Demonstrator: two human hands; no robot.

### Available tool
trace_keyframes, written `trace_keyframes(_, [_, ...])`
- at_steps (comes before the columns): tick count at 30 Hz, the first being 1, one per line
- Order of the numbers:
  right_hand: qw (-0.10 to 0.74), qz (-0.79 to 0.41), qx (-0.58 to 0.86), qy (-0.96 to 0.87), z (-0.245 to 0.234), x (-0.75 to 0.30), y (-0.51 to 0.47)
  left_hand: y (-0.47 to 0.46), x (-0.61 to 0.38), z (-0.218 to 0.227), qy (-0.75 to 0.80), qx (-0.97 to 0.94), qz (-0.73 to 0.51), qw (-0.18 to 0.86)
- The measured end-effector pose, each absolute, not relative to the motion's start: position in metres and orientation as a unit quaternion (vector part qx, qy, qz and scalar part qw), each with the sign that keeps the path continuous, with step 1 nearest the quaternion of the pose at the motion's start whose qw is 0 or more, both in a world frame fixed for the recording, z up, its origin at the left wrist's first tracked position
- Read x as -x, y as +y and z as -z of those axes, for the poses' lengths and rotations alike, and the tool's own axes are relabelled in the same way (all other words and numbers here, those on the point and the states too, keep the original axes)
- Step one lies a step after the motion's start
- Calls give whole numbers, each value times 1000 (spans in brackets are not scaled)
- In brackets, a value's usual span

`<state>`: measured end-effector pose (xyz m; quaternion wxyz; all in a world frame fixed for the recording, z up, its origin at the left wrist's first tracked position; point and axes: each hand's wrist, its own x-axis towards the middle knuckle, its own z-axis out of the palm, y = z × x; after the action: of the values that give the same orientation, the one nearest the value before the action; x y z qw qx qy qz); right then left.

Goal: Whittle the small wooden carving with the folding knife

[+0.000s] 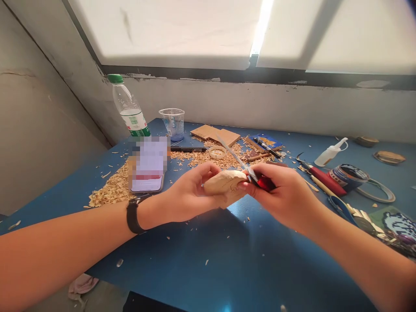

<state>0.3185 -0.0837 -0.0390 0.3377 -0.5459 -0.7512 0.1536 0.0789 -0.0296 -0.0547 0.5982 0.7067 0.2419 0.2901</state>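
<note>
My left hand (188,193) is closed around a pale piece of carved wood (224,183), rounded along its top, with faint pencil-like lines on its right side. In my right hand (279,190) is a carving knife (238,157) with a red and black handle and a thin blade that points up and to the left. My right thumb touches the right end of the wood, close to where the blade meets the handle. The fingers of my right hand partly hide the handle. Both hands are above the blue table (208,260).
Wood shavings (112,186) are heaped around a propped phone (147,164). Behind are a bottle (130,106), a plastic cup (173,123) and flat boards (216,133). To the right lie a glue bottle (329,152), a red-handled tool (328,177) and a tape roll (377,193).
</note>
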Motion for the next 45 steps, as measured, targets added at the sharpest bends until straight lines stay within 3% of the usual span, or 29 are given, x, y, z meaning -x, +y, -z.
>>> trace_keyframes(7, [369, -81, 427, -821, 44, -313, -82, -28, -78, 47, 179, -662, -192, 702])
trace_keyframes(15, [348, -148, 568, -731, 41, -311, -84, -28, -80, 58, 214, -607, -201, 738])
trace_keyframes(21, [308, -263, 605, -686, 45, -321, -80, -29, -79, 51, 215, -559, -206, 774])
trace_keyframes(25, [302, -271, 610, -681, 47, -327, -77, -29, -76, 50, 223, -586, -229, 744])
trace_keyframes(31, [284, -171, 586, -739, 37, -323, -86, -27, -76, 48, 212, -623, -272, 702])
trace_keyframes(45, [92, -23, 561, -822, 43, -296, -108, -29, -77, 51, 255, -764, -191, 561])
